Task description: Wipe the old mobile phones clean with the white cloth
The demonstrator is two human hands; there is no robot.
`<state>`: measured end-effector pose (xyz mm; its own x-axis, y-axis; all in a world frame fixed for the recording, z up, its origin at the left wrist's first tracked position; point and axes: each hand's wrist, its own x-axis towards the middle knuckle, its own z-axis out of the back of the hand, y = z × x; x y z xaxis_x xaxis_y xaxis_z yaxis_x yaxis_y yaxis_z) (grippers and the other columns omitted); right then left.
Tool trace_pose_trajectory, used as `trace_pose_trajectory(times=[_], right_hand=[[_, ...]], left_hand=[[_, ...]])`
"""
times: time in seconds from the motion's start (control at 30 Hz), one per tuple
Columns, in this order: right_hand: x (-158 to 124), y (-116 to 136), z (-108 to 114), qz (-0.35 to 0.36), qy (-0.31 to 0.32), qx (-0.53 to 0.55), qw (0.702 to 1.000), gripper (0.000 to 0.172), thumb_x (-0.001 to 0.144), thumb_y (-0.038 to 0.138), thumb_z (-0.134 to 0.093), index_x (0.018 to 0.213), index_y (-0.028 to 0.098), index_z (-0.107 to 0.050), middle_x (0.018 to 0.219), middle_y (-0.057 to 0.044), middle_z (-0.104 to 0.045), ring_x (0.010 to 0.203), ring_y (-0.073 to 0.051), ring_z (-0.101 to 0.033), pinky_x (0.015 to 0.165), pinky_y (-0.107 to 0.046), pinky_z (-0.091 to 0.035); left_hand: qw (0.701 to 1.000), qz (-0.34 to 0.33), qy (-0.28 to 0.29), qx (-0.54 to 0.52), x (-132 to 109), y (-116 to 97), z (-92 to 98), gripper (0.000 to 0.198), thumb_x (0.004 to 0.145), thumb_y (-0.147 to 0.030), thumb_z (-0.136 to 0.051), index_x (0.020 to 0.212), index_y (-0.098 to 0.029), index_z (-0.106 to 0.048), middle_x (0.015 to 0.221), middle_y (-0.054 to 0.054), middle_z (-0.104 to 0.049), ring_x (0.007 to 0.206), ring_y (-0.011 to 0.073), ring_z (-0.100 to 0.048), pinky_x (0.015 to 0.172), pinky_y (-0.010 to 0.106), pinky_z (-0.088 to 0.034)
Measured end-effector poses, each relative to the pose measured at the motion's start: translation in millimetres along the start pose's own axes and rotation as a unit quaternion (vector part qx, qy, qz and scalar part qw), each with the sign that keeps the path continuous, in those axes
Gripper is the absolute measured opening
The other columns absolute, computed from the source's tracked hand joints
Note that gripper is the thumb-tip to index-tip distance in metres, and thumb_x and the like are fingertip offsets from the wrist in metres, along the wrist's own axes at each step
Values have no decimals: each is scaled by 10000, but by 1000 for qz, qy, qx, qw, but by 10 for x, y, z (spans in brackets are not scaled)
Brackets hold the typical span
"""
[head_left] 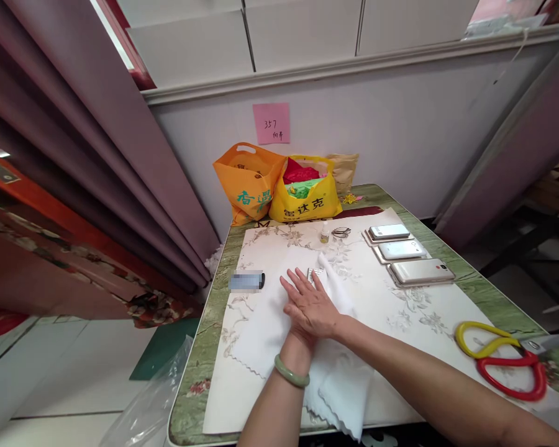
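Note:
My right hand lies palm down with its fingers spread, across my left hand, over a white cloth with zigzag-cut edges. Beneath it, my left hand is mostly covered and its fingers cannot be told apart; a green bangle circles that wrist. Just beyond the fingertips shows the edge of a small dark-and-white patterned object, partly hidden by hand and cloth. The cloth is bunched upward to the right of the hands and spreads flat to their left.
A blurred phone lies left. Further back are a small bottle, glasses, an orange bag and a yellow bag. Several phones sit at right, near large red-and-yellow scissors. A floral sheet covers the table.

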<state>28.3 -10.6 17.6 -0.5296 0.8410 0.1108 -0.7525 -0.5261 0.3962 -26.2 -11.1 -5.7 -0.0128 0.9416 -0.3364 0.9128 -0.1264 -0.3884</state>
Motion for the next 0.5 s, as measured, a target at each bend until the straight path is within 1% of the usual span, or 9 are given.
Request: trace_pose_trajectory(times=[0.07, 0.13, 0.23, 0.3, 0.37, 0.47, 0.5], right_hand=[[40, -5, 12, -9, 11, 7, 1000, 650, 976, 586, -138, 1532, 250, -120, 1594, -52, -87, 1465, -224, 11, 1162, -525, 17], [141, -71, 33, -23, 16, 5, 1000, 642, 979, 580, -135, 1531, 253, -126, 1595, -47, -81, 1465, -224, 6, 1161, -524, 7], [341, -247, 57, -44, 12, -4, 999, 652, 973, 591, -139, 1532, 256, -119, 1598, -41, -65, 1465, -221, 24, 1158, -518, 19], [475, -390, 64, -69, 7, -4, 998, 664, 968, 600, -127, 1533, 251, -117, 1600, -43, -61, 1464, -220, 36, 1155, -514, 31], [594, -531, 68, -112, 3, 7, 994, 677, 965, 605, -100, 1534, 237, -110, 1601, -56, -60, 1464, -223, 33, 1151, -514, 32], [708, -681, 71, -199, 0, 24, 980, 684, 969, 582, -40, 1537, 202, -74, 1599, -85, -51, 1464, -228, 24, 1146, -524, 20], [719, -704, 70, -218, -3, 23, 976, 684, 970, 574, -29, 1537, 193, -65, 1599, -90, -43, 1463, -230, 30, 1143, -529, 23]], left_hand=[[1000, 0, -7, 6, 9, -3, 8, 488, 961, -485, -214, 1286, -356, -554, 1430, -3, -478, 1384, 194, -352, 1104, 411, -347], [1000, 18, 4, 13, 19, -14, 12, 483, 953, -501, -264, 1290, -321, -559, 1432, 19, -480, 1372, 209, -371, 1104, 399, -349], [998, 55, 22, 20, 34, -32, 3, 514, 925, -547, -351, 1282, -252, -576, 1404, 69, -513, 1331, 239, -428, 1091, 389, -364], [996, 83, 21, 13, 42, -34, -7, 566, 896, -596, -388, 1259, -214, -597, 1362, 104, -552, 1297, 266, -467, 1075, 407, -381], [994, 104, 21, 5, 49, -26, -7, 604, 872, -629, -414, 1237, -191, -612, 1316, 132, -586, 1265, 290, -499, 1056, 437, -395], [994, 108, 20, 2, 52, -6, 12, 592, 859, -630, -445, 1219, -195, -622, 1265, 139, -621, 1226, 303, -535, 1036, 465, -409], [994, 107, 20, 4, 51, -2, 20, 585, 859, -628, -446, 1213, -197, -625, 1256, 138, -627, 1219, 301, -541, 1037, 465, -408]])
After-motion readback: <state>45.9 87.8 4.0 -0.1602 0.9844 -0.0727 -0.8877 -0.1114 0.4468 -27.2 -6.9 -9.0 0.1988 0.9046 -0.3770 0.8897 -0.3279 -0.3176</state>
